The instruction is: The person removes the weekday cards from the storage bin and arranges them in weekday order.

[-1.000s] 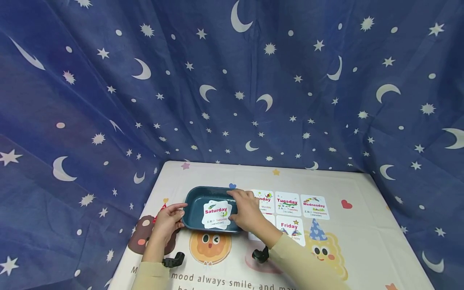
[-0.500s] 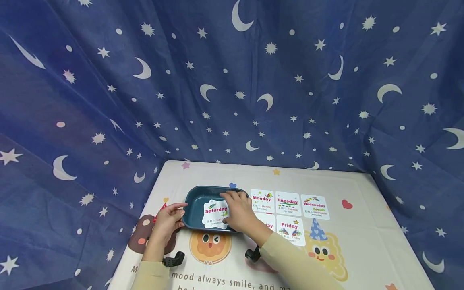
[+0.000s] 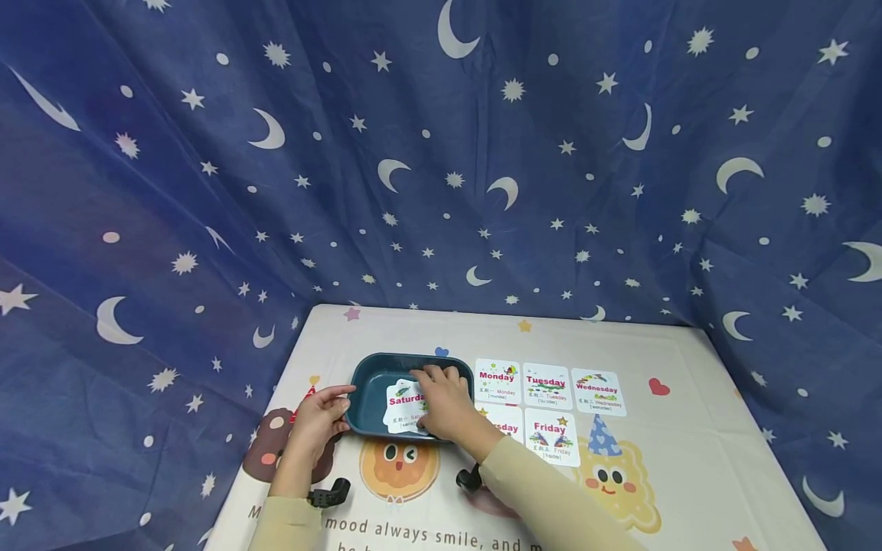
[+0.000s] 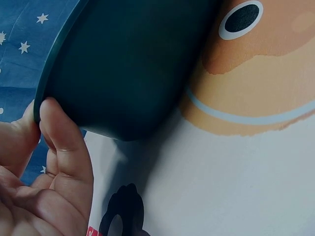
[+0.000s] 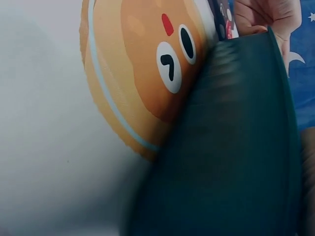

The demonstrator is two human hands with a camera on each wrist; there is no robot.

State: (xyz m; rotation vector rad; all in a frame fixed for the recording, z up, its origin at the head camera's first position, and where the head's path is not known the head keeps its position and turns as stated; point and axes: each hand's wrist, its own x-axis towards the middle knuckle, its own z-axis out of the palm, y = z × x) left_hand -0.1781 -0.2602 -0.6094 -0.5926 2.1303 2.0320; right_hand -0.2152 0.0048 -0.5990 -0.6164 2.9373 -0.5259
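My left hand [image 3: 313, 428] pinches the left end of a dark teal plastic tray [image 3: 368, 402]; the left wrist view shows thumb and fingers on its rim [image 4: 59, 42]. In the tray lies a white "Saturday" card [image 3: 402, 412], with another white card partly under it. My right hand [image 3: 451, 405] reaches over the tray's right end, fingers and thumb spread apart across the card's right part. It covers that part, and whether the fingertips touch the card cannot be made out. From the right wrist only the tray's blurred outer side [image 5: 221, 147] and my left hand beyond it show clearly.
Right of the tray, day cards lie in two rows: Monday [image 3: 498, 381], Tuesday [image 3: 547, 386] and Wednesday [image 3: 598, 392] behind, a partly hidden Thursday [image 3: 506, 419] and Friday [image 3: 552, 438] in front. A printed cloth [image 3: 678, 459] covers the table; a blue starry curtain [image 3: 427, 191] hangs behind.
My right hand has moved left from the tray's right end over the Saturday card, uncovering the Monday card and covering more of Saturday. The left hand and tray have stayed put.
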